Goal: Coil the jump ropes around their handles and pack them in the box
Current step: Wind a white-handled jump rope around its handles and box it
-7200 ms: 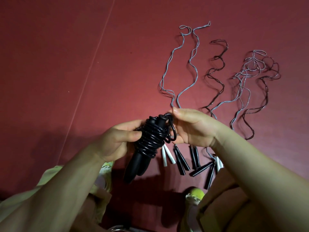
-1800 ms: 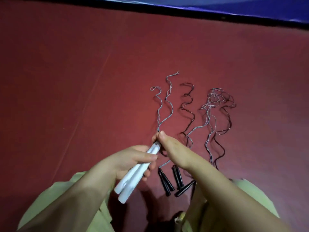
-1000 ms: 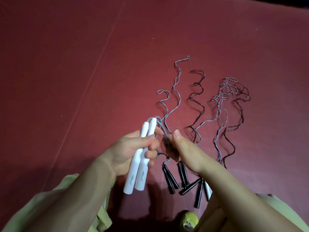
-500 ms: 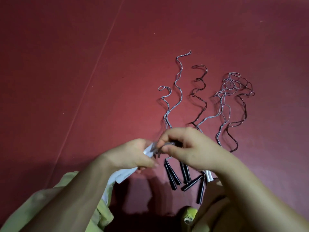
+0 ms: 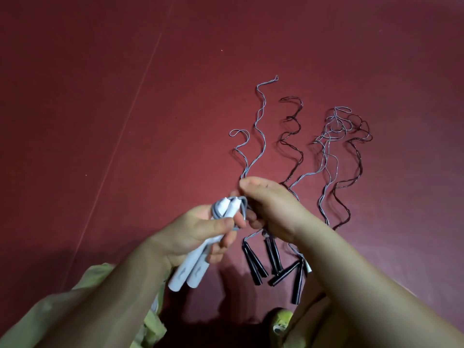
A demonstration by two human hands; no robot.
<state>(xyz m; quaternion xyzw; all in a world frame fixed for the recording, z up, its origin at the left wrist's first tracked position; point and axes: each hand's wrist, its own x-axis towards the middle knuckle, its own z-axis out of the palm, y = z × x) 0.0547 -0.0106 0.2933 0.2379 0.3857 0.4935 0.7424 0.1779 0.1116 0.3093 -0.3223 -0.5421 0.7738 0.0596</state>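
Note:
My left hand (image 5: 198, 234) grips two white handles (image 5: 193, 264) side by side, their tips pointing up and away. The grey rope (image 5: 259, 136) of this jump rope runs from the handle tips in a turn or two, then through my right hand (image 5: 271, 209), which pinches it just right of the tips. The rest of the grey rope trails in waves across the red floor. The box is not in view.
Several other jump ropes lie on the red mat (image 5: 100, 121) to the right: black handles (image 5: 273, 264) near my knees, a black rope (image 5: 291, 136) and a grey and black tangle (image 5: 336, 129) stretching away. A seam line (image 5: 125, 136) crosses the mat at left.
The black coiled rope from earlier is gone from my hands. I now hold the white handles; my right hand has brought grey rope round their tips, and the trailing rope has shortened slightly.

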